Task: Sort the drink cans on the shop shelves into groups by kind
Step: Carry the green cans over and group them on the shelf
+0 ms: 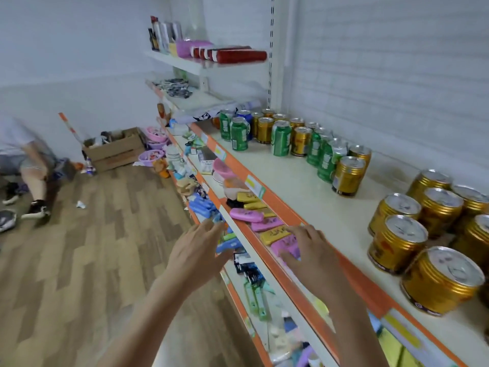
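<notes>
Drink cans stand on a cream shelf with an orange front edge. At the near right is a cluster of gold cans. Further along, green cans and gold cans stand mixed together, with one blue can at the far end. My left hand is open, fingers spread, out in front of the lower shelves. My right hand is open too, hovering over the orange shelf edge and the pink and yellow packs below it. Neither hand touches a can.
Lower shelves hold pink and yellow packs, blue packs and small goods. Upper shelves carry red boxes and bottles. A cardboard box and pink baskets sit on the wooden floor. A person sits at the far left.
</notes>
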{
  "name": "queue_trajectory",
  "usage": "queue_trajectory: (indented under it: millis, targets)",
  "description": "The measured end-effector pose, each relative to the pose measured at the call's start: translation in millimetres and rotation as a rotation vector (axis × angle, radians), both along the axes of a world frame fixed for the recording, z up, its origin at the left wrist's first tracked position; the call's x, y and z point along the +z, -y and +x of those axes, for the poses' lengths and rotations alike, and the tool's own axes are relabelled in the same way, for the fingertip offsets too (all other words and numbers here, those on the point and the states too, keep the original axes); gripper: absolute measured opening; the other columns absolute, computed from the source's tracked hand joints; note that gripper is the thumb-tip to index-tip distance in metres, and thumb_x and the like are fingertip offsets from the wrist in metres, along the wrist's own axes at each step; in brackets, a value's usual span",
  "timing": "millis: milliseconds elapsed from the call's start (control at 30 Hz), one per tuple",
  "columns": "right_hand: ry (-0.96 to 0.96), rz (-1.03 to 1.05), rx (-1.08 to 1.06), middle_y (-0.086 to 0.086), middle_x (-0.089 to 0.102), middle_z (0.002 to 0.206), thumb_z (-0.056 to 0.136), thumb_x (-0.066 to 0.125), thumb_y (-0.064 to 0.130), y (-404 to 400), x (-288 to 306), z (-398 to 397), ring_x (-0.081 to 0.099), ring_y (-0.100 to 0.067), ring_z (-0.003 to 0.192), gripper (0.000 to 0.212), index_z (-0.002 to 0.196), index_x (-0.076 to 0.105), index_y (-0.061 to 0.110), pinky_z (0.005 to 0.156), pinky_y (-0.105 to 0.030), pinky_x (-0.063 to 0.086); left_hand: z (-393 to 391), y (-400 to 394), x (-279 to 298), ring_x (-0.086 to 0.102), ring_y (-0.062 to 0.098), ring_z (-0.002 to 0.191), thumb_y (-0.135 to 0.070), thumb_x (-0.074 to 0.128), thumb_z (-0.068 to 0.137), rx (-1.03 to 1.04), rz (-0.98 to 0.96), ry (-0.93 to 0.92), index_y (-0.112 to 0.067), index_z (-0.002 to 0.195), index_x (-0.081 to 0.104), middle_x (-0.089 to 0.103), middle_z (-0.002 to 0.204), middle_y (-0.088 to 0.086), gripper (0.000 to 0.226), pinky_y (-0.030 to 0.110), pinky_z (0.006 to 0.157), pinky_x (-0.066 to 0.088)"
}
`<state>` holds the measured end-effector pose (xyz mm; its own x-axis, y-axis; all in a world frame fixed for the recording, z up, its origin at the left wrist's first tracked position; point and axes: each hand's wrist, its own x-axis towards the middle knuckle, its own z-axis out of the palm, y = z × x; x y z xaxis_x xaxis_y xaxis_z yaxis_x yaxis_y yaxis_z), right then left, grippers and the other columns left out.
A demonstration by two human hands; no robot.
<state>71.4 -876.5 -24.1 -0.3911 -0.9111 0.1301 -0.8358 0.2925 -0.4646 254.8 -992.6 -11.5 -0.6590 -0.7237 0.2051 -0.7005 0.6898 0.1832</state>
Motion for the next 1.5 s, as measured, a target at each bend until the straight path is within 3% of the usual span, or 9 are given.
queue_trajectory:
  millis: [233, 467, 700, 900, 1100, 1200, 1333, 1500]
  targets:
    - [0.056, -0.024, -0.025, 0.004, 0.046, 0.129, 0.092, 0.053, 0.030, 67, 7, -37, 0.039, -0.016, 0.118, 0.041, 0.131, 0.043, 0.021, 0.099, -0.032, 0.035, -46, 58, -28, 0.049, 0.010, 0.115, -0.049, 0.049, 0.091, -0.090, 0.186, -0.030, -0.031, 0.136, 0.037, 0.046, 0.130, -0.009, 0.050, 0.022, 0.085, 0.041]
    - [0.055, 0.022, -0.121, 0.005, 0.041, 0.132, 0.093, 0.050, 0.034, 163, -5, -59, 0.034, -0.014, 0.122, 0.046, 0.136, 0.038, 0.021, 0.100, -0.030, 0.035, -83, 186, -22, 0.052, 0.013, 0.109, -0.045, 0.052, 0.091, -0.149, 0.117, -0.091, -0.029, 0.134, 0.040, 0.049, 0.126, -0.006, 0.048, 0.024, 0.079, 0.041]
    - [-0.015, 0.138, -0.327, 0.002, 0.037, 0.134, 0.094, 0.047, 0.039, 271, -13, -71, 0.033, -0.018, 0.126, 0.051, 0.139, 0.033, 0.019, 0.103, -0.032, 0.034, -114, 317, -8, 0.048, 0.020, 0.115, -0.044, 0.048, 0.093, -0.222, 0.060, -0.051, -0.022, 0.138, 0.034, 0.046, 0.128, 0.000, 0.053, 0.031, 0.090, 0.043]
    - [-0.037, 0.200, -0.507, 0.003, 0.035, 0.136, 0.094, 0.044, 0.040, 297, -23, -76, 0.029, -0.017, 0.129, 0.052, 0.141, 0.030, 0.021, 0.102, -0.033, 0.029, -156, 375, -10, 0.042, 0.025, 0.124, -0.043, 0.053, 0.090, -0.257, 0.111, -0.083, -0.014, 0.142, 0.027, 0.042, 0.137, 0.006, 0.065, 0.034, 0.096, 0.037]
    - [0.009, 0.064, -0.604, -0.002, 0.033, 0.140, 0.092, 0.051, 0.041, 321, -13, -116, 0.028, -0.020, 0.130, 0.063, 0.143, 0.024, 0.015, 0.103, -0.032, 0.030, -201, 409, -24, 0.048, 0.028, 0.116, -0.041, 0.074, 0.074, -0.155, 0.403, -0.307, -0.011, 0.123, 0.035, 0.049, 0.124, 0.009, 0.069, 0.035, 0.084, 0.040]
    - [0.090, -0.164, -0.700, -0.009, 0.030, 0.143, 0.083, 0.066, 0.037, 346, -4, -132, 0.027, -0.026, 0.132, 0.078, 0.143, 0.023, 0.009, 0.105, -0.035, 0.029, -217, 417, -36, 0.051, 0.027, 0.114, -0.041, 0.078, 0.071, -0.154, 0.488, -0.412, -0.012, 0.124, 0.036, 0.053, 0.124, 0.007, 0.073, 0.031, 0.082, 0.041]
    - [0.228, -0.325, -0.891, -0.011, 0.029, 0.144, 0.072, 0.075, 0.043, 382, 3, -153, 0.029, -0.027, 0.133, 0.097, 0.143, 0.021, 0.007, 0.105, -0.037, 0.031, -227, 418, -48, 0.059, 0.025, 0.103, -0.054, 0.076, 0.065, -0.051, 0.408, -0.458, -0.017, 0.116, 0.042, 0.062, 0.113, 0.002, 0.072, 0.031, 0.073, 0.044]
    - [0.245, -0.354, -0.983, -0.008, 0.033, 0.139, 0.072, 0.077, 0.039, 400, -1, -160, 0.033, -0.024, 0.131, 0.090, 0.138, 0.027, 0.005, 0.102, -0.033, 0.035, -228, 421, -53, 0.060, 0.023, 0.102, -0.059, 0.073, 0.064, -0.071, 0.414, -0.503, -0.018, 0.120, 0.041, 0.063, 0.112, 0.000, 0.077, 0.029, 0.070, 0.043]
